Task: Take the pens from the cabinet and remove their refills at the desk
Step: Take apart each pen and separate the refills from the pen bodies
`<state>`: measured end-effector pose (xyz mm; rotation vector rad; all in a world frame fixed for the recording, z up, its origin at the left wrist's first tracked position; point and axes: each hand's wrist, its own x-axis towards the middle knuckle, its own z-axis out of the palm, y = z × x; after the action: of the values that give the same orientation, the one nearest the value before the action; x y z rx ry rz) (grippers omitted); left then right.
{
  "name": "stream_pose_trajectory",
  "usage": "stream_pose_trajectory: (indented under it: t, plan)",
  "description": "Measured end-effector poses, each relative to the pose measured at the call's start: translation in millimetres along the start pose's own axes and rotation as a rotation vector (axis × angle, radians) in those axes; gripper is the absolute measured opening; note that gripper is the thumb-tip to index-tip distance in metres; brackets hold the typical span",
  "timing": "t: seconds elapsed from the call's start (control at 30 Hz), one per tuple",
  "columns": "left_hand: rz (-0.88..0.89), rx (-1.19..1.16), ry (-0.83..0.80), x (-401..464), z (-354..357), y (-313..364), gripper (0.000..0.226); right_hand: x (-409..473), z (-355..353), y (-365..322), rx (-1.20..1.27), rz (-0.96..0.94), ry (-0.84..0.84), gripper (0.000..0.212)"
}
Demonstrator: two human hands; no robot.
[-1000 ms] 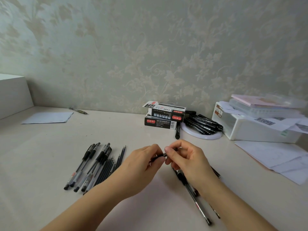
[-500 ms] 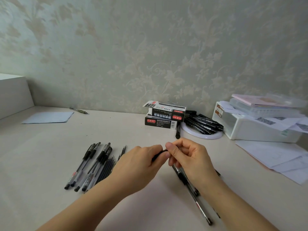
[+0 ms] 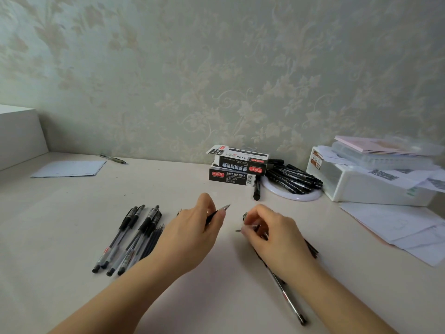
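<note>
Working at the desk (image 3: 72, 213), we are partway through taking one pen apart. Our left hand (image 3: 190, 235) grips the pen's front end (image 3: 218, 213), its metal point sticking out past the fingers toward the wall. Our right hand (image 3: 272, 233) is curled around something small and dark near the fingertips, likely the barrel or cap end, but blur keeps us from telling which. The two hands sit apart, so we judge the pen is unscrewed and its halves separated.

A row of pens (image 3: 130, 237) lies just left of our left arm, with thin dark refills (image 3: 154, 239) beside them, which suggests several are already done. One more pen (image 3: 286, 295) lies under our right forearm, and we cannot tell whether it still holds its refill. Markers (image 3: 293, 179) are heaped on a white ring light (image 3: 313, 195) next to the stacked pen boxes (image 3: 237, 168).

Next, as we see it, we need to slide the refill clear of the piece we hold and lay it with the other refills, then set the empty parts down. A light, straight pull should do it.
</note>
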<state>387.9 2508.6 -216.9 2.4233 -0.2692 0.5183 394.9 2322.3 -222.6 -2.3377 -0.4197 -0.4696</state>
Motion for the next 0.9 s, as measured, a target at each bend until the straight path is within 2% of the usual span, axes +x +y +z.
stream_pose_trajectory:
  t: [0.17, 0.47, 0.7, 0.9]
  plan:
    - [0.051, 0.05, -0.066, -3.0, 2.7, -0.4, 0.022, -2.7, 1.6, -1.5, -0.131, -0.097, -0.096, 0.007]
    - [0.065, 0.084, -0.144, -2.0, 5.1, -5.4, 0.019, -2.8, 0.2, -2.3, -0.186, -0.117, -0.139, 0.008]
    - [0.107, 0.08, -0.176, -1.5, 6.1, -7.6, 0.017, -1.6, 1.5, -0.7, -0.061, -0.05, -0.061, 0.031]
    - [0.237, -0.032, -0.169, -0.9, 1.9, -1.0, 0.01, -0.5, -0.7, -5.7, 0.116, -0.046, -0.086, 0.019]
